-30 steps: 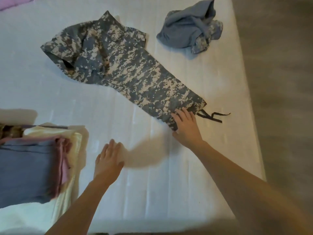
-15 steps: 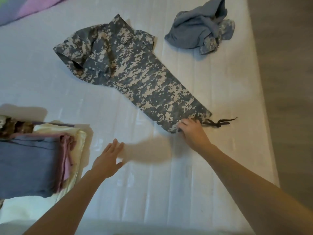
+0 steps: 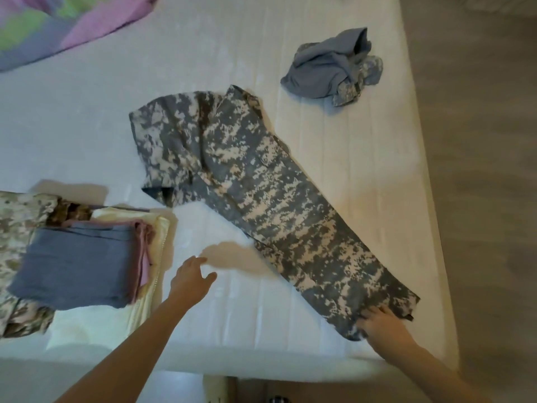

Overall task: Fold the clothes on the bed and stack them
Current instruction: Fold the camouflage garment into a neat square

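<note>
Grey digital-camouflage trousers (image 3: 255, 199) lie folded lengthwise in a diagonal strip across the white bed (image 3: 87, 117), waist at the upper left, cuffs at the lower right. My right hand (image 3: 383, 327) grips the cuff end near the bed's front right corner. My left hand (image 3: 190, 280) hovers over bare mattress left of the trousers, fingers relaxed and holding nothing. A stack of folded clothes (image 3: 75, 266) with a blue-grey piece on top sits at the left. A crumpled blue-grey garment (image 3: 328, 68) lies at the far right of the bed.
A pink, green and purple blanket (image 3: 58, 21) lies at the top left corner. The bed's right edge and grey floor (image 3: 479, 170) run down the right side. The front edge of the mattress is just below my arms.
My right hand curled onto the trouser cuff and drew it toward the bed's front right corner. The black tie at the cuff is no longer visible. My left hand stayed hovering.
</note>
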